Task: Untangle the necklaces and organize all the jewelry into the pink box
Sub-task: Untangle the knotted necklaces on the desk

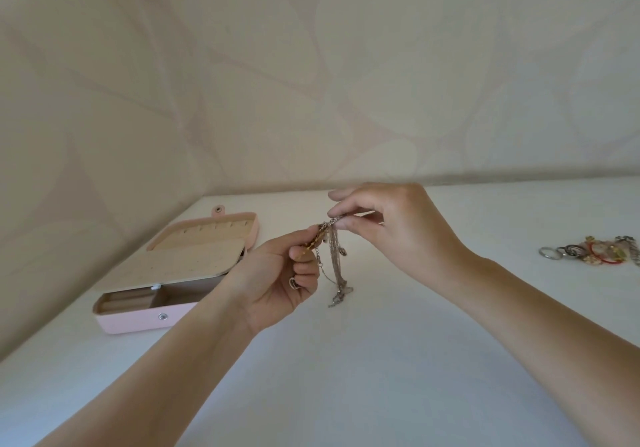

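Now | left hand, right hand pinch necklaces | pink box open

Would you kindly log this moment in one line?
step: untangling; left hand: pinches necklaces; right hand: pinches necklaces; pink box: open; other jewelry: on table

This is looking like a room in somebody's home to me. Cream wallpaper with big pale leaf shapes is covering the whole wall, and a plain white tabletop is running right up against it. A little pink box is sitting open on it, showing its beige lining. A pile of rings and bracelets is lying off to the right, and a tangle of necklaces is dangling over the middle. Personal bits and domestic decor are giving it away.
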### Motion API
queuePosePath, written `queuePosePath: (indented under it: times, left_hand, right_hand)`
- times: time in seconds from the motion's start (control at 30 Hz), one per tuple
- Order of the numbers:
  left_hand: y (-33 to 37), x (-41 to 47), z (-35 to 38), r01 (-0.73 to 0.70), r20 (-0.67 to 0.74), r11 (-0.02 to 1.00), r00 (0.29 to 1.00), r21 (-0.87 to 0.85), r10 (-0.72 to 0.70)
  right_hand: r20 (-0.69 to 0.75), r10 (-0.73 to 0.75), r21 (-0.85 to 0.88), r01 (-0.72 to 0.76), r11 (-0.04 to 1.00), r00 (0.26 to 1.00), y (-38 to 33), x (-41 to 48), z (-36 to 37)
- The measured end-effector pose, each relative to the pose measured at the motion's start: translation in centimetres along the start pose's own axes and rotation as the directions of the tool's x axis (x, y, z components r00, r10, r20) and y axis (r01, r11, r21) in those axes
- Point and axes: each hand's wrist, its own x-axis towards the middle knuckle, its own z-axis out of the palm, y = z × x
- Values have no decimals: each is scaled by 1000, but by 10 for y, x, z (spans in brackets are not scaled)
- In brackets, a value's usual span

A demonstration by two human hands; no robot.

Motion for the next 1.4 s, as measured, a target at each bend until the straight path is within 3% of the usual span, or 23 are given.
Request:
queuePosePath:
  times: [0.27,0.43,0.63,1.0,1.07,1.23,1.4]
  left_hand:
    - [1,2,-4,-23,-62,998,998,-50,20]
    - [1,1,-3,2,-51,999,999,-36,-4]
    - [0,-3,-1,69,-9,995,998,72,-69]
    - [-3,-1,-7,121,-94,967,990,224,-102]
    - [-4,-1,-6,118,-102,954,990,276,-93]
    - [-9,1,-5,78,-100,914,994,397,-41]
    - [-12,2,-6,-65,-87,681,979,729,185]
  right_hand:
    - [159,299,300,-335,894,941,-4,2,-1]
    - [297,371,504,-474,722,880,-1,4,-2]
    - [445,355,734,-561,382,822,-3,9,-7]
    - [498,240,835,-535,129,834,3,12,-15]
    - [502,256,826,-545,143,826,2,12,-14]
    - [450,268,791,-519,324,852,4,13,-17]
    - [419,222,711,-471,523,880,5,9,-17]
